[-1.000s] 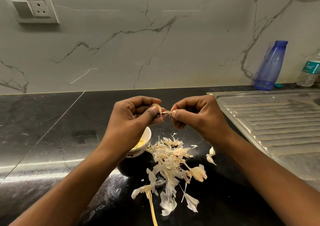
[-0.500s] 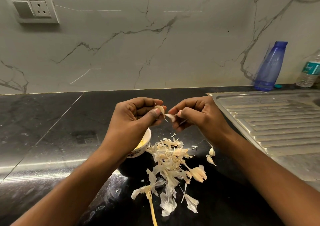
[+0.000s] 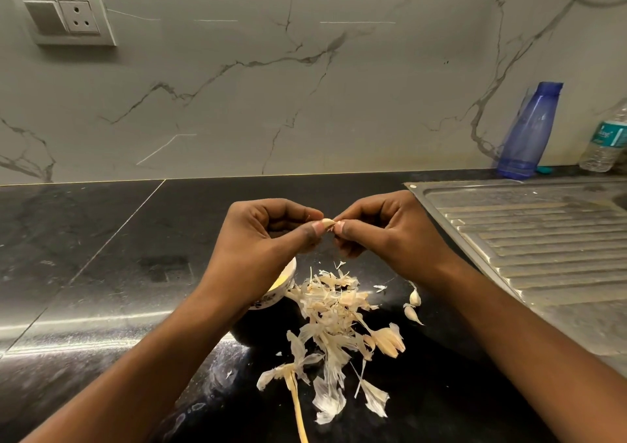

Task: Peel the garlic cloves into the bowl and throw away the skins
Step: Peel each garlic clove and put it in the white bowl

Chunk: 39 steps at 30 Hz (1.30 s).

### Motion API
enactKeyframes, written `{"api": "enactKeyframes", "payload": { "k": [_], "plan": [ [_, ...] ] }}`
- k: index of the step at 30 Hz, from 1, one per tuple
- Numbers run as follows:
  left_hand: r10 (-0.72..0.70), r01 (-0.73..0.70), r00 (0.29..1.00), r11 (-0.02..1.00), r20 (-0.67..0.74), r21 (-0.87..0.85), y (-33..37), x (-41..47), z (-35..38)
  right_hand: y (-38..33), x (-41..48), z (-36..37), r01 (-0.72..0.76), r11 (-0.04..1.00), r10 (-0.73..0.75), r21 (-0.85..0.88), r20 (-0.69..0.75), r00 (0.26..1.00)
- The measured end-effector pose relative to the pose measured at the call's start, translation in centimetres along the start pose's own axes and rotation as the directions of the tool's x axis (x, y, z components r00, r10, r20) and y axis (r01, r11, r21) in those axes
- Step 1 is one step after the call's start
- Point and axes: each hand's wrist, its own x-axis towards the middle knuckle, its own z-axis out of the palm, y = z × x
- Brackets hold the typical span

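My left hand (image 3: 268,242) and my right hand (image 3: 390,235) meet above the black counter, both pinching one small garlic clove (image 3: 327,222) between thumb and fingertips. Under my left wrist stands a small white bowl (image 3: 286,281) with yellowish peeled cloves inside, mostly hidden by the hand. A heap of dry garlic skins (image 3: 334,324) lies on the counter in front of the bowl, with a long dried stalk (image 3: 297,405) trailing toward me. Two unpeeled cloves (image 3: 412,307) lie to the right of the heap.
A steel sink drainboard (image 3: 529,246) fills the right side. A blue bottle (image 3: 529,134) and a clear water bottle (image 3: 607,140) stand against the marble wall at the back right. A wall socket (image 3: 64,17) sits at top left.
The loose strip of skin that hung between my hands is gone. My hands have closed together again on the clove, thumbs nearly touching.
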Motion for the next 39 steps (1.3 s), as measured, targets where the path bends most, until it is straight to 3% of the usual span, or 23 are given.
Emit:
{"api": "enactKeyframes", "payload": {
  "k": [11, 19, 23, 32, 39],
  "plan": [
    [-0.157, 0.174, 0.981, 0.972, 0.118, -0.157, 0.6, -0.3, 0.2, 0.5, 0.1, -0.1, 0.125, 0.987, -0.125, -0.102, 0.003, 0.992],
    [-0.318, 0.389, 0.920, 0.820, 0.230, -0.420, 1.2, -0.2, -0.1, 0.4, 0.0, 0.1, 0.103, 0.993, -0.104, 0.049, 0.010, 0.995],
    [-0.339, 0.412, 0.911, 0.756, 0.234, -0.508, 1.3, 0.0, -0.1, 0.4, 0.1, 0.0, 0.098, 0.992, -0.098, 0.081, -0.006, 0.995],
    [-0.314, 0.332, 0.943, 0.850, 0.113, -0.410, 1.3, -0.1, -0.1, 0.0, 0.1, -0.1, 0.009, 0.997, -0.013, 0.079, 0.040, 0.999],
    [-0.276, 0.295, 0.955, 0.899, 0.105, -0.323, 1.4, -0.3, 0.1, 0.3, 0.1, -0.1, -0.008, 1.000, 0.008, 0.019, 0.024, 1.000]
  ]
}}
